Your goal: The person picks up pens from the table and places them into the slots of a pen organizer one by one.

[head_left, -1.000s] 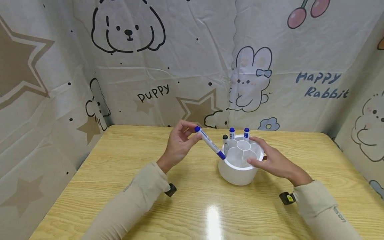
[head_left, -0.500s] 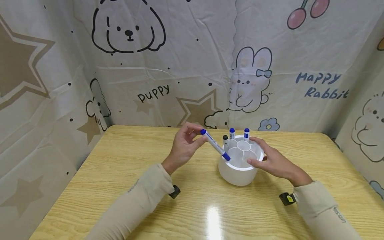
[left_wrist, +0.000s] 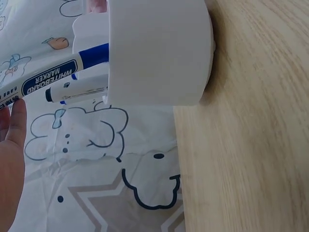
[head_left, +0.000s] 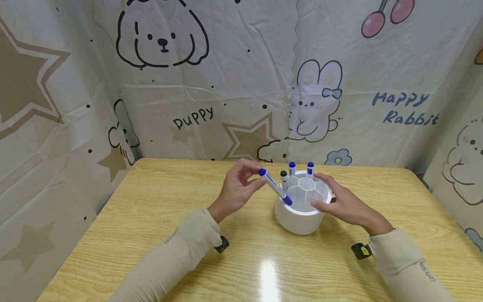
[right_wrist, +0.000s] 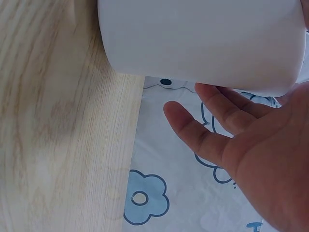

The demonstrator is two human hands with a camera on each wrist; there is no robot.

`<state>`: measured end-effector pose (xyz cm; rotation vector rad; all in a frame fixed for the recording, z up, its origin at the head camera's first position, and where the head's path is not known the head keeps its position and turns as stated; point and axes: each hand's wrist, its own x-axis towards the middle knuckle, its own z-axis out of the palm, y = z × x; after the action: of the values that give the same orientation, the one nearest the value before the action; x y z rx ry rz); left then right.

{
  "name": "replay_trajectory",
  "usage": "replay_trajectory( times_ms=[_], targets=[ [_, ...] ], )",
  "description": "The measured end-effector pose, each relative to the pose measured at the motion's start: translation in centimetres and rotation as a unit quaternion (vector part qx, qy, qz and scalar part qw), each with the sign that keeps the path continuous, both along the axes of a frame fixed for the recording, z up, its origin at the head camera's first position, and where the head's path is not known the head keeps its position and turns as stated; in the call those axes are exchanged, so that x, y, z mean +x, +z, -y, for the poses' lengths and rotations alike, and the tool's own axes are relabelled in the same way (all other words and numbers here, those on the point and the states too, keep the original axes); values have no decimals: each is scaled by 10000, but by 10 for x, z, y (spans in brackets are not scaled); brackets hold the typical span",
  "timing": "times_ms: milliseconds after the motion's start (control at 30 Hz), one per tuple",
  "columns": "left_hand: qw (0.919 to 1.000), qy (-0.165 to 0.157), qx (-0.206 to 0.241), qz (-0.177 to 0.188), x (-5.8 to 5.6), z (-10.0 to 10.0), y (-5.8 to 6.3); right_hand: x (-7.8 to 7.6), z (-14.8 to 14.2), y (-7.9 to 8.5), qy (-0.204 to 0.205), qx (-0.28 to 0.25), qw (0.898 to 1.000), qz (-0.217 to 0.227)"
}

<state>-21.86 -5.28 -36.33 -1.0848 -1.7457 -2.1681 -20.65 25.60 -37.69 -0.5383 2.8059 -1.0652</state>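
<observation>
My left hand [head_left: 239, 188] pinches a whiteboard marker [head_left: 274, 185] near its upper blue end, between thumb and fingers. The marker slants down to the right, its lower blue end just inside the near left rim of a round white pen holder [head_left: 299, 224]. In the left wrist view, the lettering on the marker's barrel [left_wrist: 48, 77] is legible and its tip passes behind the holder's edge [left_wrist: 154, 53]. My right hand [head_left: 349, 205] holds the holder's right side, thumb over the rim and fingers round the outside. In the right wrist view, some fingers [right_wrist: 198, 137] stand off the wall.
A black-capped marker [head_left: 284, 180] and two blue-ended markers [head_left: 292, 168] [head_left: 310, 169] stand upright in the holder's left and rear compartments. Dividers meet at a central ring [head_left: 306, 183]. Beneath is a wooden table [head_left: 170, 188], with a printed curtain [head_left: 241, 75] behind it.
My left hand has moved right and slightly down with the marker. Its lower end has gone from the holder's left rim to just inside it. My right hand and the holder stay put.
</observation>
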Motion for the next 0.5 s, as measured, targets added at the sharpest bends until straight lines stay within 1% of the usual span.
replay_trajectory(
  times_ms=[267,500],
  targets=[
    [9999,-83,-90,77,2,-7,-7,1,1,1,22,-23,10000,-11],
    [9995,-101,-240,156,4,-12,-10,2,2,3,-19,4,10000,26]
  ],
)
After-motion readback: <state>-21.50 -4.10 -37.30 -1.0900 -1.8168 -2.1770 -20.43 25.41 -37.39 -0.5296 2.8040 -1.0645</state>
